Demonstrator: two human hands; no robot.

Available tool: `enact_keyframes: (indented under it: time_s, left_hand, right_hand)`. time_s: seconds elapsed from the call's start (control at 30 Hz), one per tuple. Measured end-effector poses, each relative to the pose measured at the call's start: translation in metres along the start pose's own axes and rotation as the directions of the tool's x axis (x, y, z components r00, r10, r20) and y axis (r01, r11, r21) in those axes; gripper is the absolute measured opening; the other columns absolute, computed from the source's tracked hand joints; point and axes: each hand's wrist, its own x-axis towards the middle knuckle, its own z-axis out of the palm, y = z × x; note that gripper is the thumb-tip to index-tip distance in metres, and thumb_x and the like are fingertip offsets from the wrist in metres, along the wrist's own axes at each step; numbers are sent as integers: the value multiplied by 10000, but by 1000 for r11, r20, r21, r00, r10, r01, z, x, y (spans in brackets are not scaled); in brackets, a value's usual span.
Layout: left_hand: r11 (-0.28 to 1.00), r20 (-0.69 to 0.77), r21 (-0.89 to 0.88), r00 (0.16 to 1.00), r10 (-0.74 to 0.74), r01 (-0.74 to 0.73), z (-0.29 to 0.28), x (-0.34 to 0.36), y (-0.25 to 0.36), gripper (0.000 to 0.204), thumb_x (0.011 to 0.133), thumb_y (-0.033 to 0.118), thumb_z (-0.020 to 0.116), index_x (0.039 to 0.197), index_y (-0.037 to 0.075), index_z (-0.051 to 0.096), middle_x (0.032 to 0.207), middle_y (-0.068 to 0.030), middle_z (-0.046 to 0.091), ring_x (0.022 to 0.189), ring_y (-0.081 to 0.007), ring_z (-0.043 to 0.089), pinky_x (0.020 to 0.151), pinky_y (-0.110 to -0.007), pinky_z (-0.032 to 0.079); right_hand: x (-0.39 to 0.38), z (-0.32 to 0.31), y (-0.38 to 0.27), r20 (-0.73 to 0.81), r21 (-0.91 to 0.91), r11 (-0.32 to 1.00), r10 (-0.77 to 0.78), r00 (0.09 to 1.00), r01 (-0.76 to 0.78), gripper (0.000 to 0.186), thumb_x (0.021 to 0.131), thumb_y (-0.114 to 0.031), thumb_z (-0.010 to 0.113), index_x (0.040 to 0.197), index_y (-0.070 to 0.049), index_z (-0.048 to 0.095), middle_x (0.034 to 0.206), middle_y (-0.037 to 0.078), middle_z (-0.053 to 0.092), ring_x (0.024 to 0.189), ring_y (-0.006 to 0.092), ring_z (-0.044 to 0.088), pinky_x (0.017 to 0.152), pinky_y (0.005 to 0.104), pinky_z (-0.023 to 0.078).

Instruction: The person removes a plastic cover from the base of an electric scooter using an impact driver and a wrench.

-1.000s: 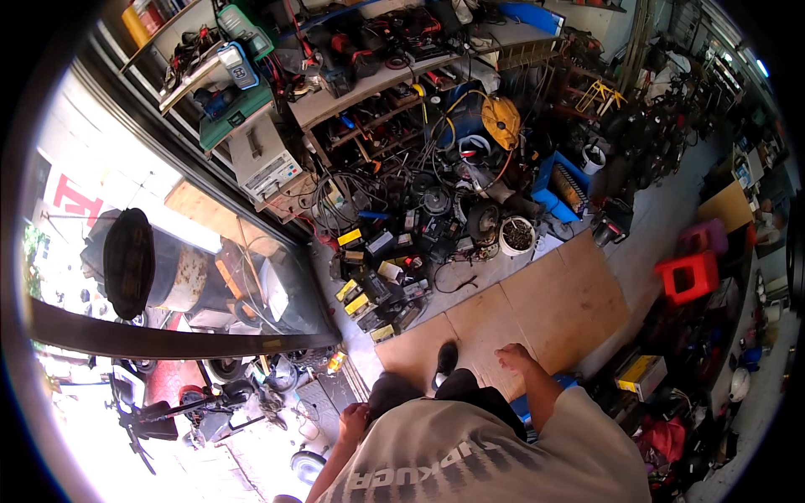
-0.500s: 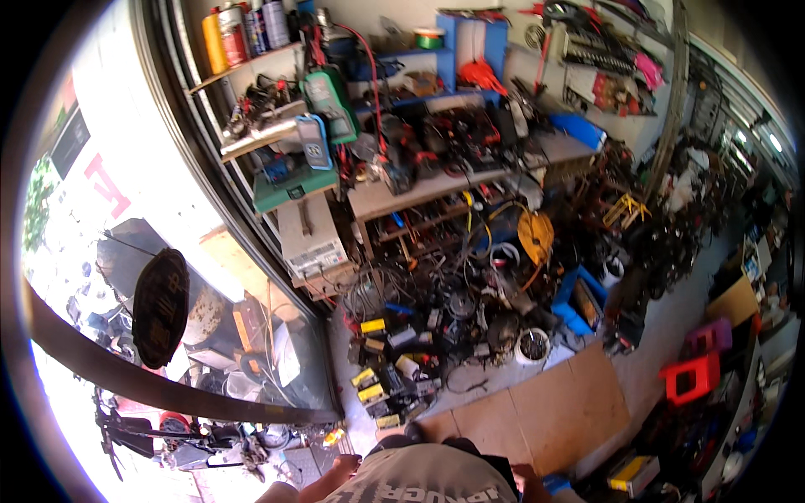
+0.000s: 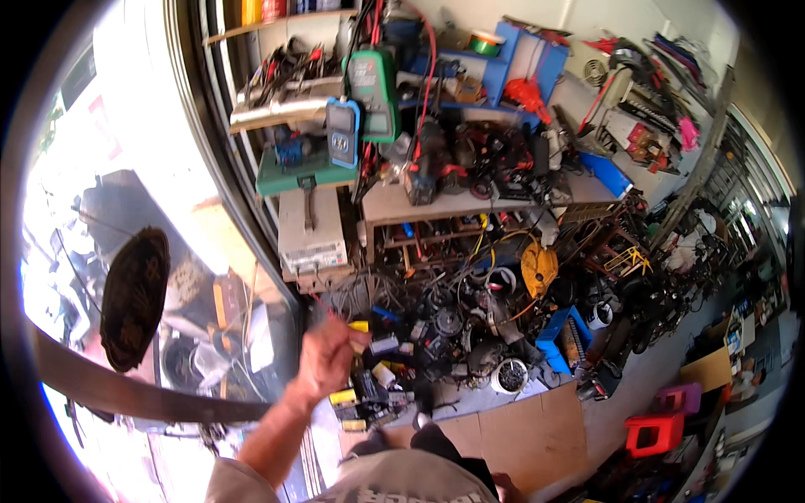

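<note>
My left hand (image 3: 329,359) reaches forward with the arm stretched out, in front of the glass door's edge. Its fingers look partly bent but are smeared by motion, so whether they hold anything does not show. Behind and beneath it lie several small yellow-and-black boxes (image 3: 342,396) on the floor. Farther off, beyond the hand, a pale metal box (image 3: 309,235) with a wrench (image 3: 309,208) on top stands below a green case (image 3: 293,178). Only a sliver of my right hand (image 3: 506,484) shows, low beside my body; its fingers are hidden.
A cluttered workbench (image 3: 495,203) stands ahead, with power tools on it. Green (image 3: 371,96) and blue (image 3: 343,134) handheld devices hang at its left. A white bucket (image 3: 510,376), a blue bin (image 3: 553,339) and cardboard (image 3: 511,440) occupy the floor; a red stool (image 3: 654,434) is right.
My left hand has risen from low beside my body and stretched forward. The view has shifted, bringing the shelves and workbench closer, and my feet show more.
</note>
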Motion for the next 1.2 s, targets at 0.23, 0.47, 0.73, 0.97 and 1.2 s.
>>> enact_keyframes:
  time_s: [0.23,0.47,0.73,0.97,1.2]
  left_hand:
    - [648,140,514,800,584,-563,-32,90,285,158,821,225,757,936,128,709,861,-33,650,827,-254,673,846,-489,548]
    - [576,263,480,735,625,-662,33,141,257,203,718,189,724,892,87,698,835,-40,639,778,-244,644,761,-448,543]
    - [579,313,513,766,561,-633,48,185,182,263,601,147,686,842,41,686,805,-48,627,723,-233,611,664,-401,537]
    - [285,-70,949,970,-234,137,-72,233,-57,581,921,201,668,1479,100,537,1494,-189,506,1408,-346,456,1168,-501,400]
    - [190,-282,923,923,-261,336,-145,322,-157,846,846,334,774,1582,170,390,1559,-185,413,1437,-370,407,1128,-512,414]
  right_hand:
    - [82,-42,-140,43,-143,987,-64,997,70,236,972,-309,727,1007,-77,699,867,91,660,574,151,571,471,290,421]
    - [128,-54,-346,203,-386,822,-367,908,419,285,977,-348,701,1117,-100,690,984,50,763,780,158,722,604,312,524]
    - [104,-35,-439,272,-227,777,-528,804,587,226,976,-312,725,1050,-99,716,882,40,754,705,133,694,555,274,502]
    - [144,-87,-323,189,-256,871,-379,906,418,224,943,-266,654,891,-60,725,772,71,706,618,191,668,505,336,502]
    - [79,-117,-159,11,-147,975,-165,986,165,390,978,-455,617,1266,-204,699,968,23,722,815,192,655,702,392,476]
